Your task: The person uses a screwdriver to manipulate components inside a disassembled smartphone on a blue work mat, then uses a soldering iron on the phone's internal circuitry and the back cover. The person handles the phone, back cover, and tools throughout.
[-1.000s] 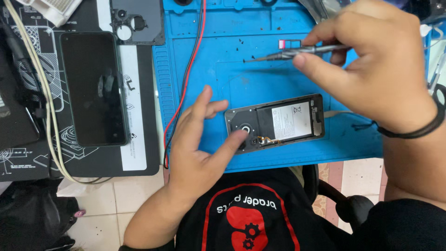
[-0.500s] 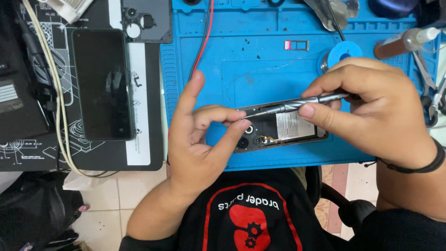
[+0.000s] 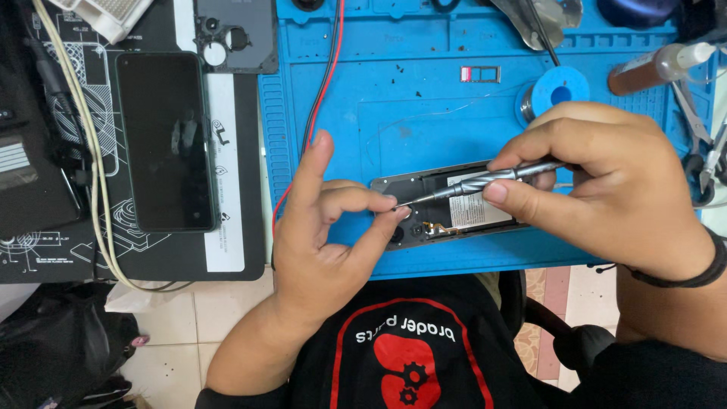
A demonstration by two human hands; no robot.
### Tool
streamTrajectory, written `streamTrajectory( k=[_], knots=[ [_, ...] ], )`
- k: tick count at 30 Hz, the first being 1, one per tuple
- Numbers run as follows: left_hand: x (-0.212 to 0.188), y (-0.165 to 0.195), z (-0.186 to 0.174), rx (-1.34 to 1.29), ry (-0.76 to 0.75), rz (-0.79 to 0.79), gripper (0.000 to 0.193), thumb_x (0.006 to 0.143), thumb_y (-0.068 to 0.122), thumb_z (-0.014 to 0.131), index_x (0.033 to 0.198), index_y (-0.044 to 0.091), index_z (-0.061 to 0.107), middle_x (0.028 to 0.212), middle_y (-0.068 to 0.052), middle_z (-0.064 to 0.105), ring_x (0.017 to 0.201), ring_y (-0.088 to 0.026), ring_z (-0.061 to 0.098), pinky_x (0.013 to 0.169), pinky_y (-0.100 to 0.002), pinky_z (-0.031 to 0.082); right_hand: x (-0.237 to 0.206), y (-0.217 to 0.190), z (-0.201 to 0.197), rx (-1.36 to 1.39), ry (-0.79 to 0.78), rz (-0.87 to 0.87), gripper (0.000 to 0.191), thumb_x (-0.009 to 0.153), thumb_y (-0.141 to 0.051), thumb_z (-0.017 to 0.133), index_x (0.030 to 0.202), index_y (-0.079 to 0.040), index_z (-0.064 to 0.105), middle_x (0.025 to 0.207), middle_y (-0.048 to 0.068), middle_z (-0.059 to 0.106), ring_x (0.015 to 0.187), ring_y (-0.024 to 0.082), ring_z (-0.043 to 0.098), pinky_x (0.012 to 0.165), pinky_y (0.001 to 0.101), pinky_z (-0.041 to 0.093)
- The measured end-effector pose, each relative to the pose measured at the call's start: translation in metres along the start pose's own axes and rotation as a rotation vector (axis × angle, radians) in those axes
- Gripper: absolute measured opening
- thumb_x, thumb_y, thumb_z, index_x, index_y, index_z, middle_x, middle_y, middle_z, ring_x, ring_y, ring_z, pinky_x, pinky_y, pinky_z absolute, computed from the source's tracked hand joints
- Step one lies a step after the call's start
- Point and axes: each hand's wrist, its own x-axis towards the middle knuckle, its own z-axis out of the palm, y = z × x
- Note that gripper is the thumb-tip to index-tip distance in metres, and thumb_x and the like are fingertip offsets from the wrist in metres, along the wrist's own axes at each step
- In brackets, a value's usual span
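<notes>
An opened phone (image 3: 454,208) with its back off lies on the blue repair mat (image 3: 424,91), near the mat's front edge. My right hand (image 3: 606,189) grips a slim metal screwdriver (image 3: 485,182), tip pointing left and down at the phone's left end. My left hand (image 3: 333,235) rests at that end, thumb and middle finger pinched together right at the driver's tip, index finger raised. Whether a screw sits between the fingertips is too small to tell.
A second phone (image 3: 166,140) lies screen up on a black mat at the left beside a grey back cover (image 3: 235,34). Red and black wires (image 3: 322,91) cross the blue mat. A blue solder spool (image 3: 559,89), a brown bottle (image 3: 655,68) and pliers (image 3: 700,144) sit at the right.
My right hand brought the screwdriver down from the back of the mat onto the phone's left end. My left fingers curled from flat into a pinch at the driver's tip.
</notes>
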Motion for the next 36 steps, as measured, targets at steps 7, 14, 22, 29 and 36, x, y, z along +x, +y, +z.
streamTrajectory(
  k=[7,14,22,29,36],
  knots=[
    [-0.002,0.001,-0.001,0.032,-0.013,0.015,0.095,0.094,-0.003,0.085,0.163,0.005,0.021,0.093,-0.005,0.075,0.092,-0.013,0.075,0.092,-0.024,0.058,0.002,-0.001,-0.001,-0.017,-0.025,-0.020,0.021,0.079,-0.018,0.085,0.089,-0.003,0.074,0.081,0.005,0.070,0.064,0.012,0.059,0.054,0.0240,0.043],
    [-0.004,0.000,0.000,0.039,-0.044,0.039,0.093,0.094,-0.002,0.084,0.162,0.005,0.021,0.093,-0.006,0.075,0.089,-0.014,0.076,0.085,-0.025,0.060,0.003,-0.005,-0.002,-0.100,-0.054,0.024,0.015,0.076,-0.017,0.085,0.080,-0.004,0.078,0.060,0.003,0.057,0.051,0.013,0.050,0.044,0.0287,0.033],
    [-0.003,-0.003,0.002,0.074,-0.065,0.057,0.091,0.093,0.000,0.085,0.160,0.005,0.024,0.095,-0.004,0.075,0.084,-0.014,0.077,0.080,-0.024,0.059,0.002,-0.004,-0.004,-0.043,-0.056,-0.131,0.021,0.077,-0.020,0.086,0.090,-0.006,0.075,0.077,0.004,0.065,0.066,0.015,0.060,0.056,0.0270,0.043],
    [-0.003,-0.002,0.010,0.044,-0.094,0.001,0.096,0.092,0.008,0.088,0.163,0.005,0.024,0.103,-0.006,0.076,0.098,-0.016,0.076,0.088,-0.027,0.060,-0.002,0.002,0.004,-0.019,-0.077,-0.057,0.026,0.075,-0.021,0.088,0.093,-0.007,0.077,0.078,0.003,0.067,0.067,0.014,0.061,0.056,0.0263,0.045],
    [0.000,0.005,-0.005,0.208,-0.174,-0.018,0.117,0.079,0.029,0.095,0.162,0.002,0.017,0.137,-0.015,0.064,0.130,-0.030,0.059,0.116,-0.042,0.044,-0.013,0.006,-0.011,-0.055,-0.030,0.031,0.026,0.076,-0.021,0.087,0.095,-0.006,0.076,0.082,0.002,0.069,0.066,0.013,0.057,0.055,0.0254,0.043]
  ],
)
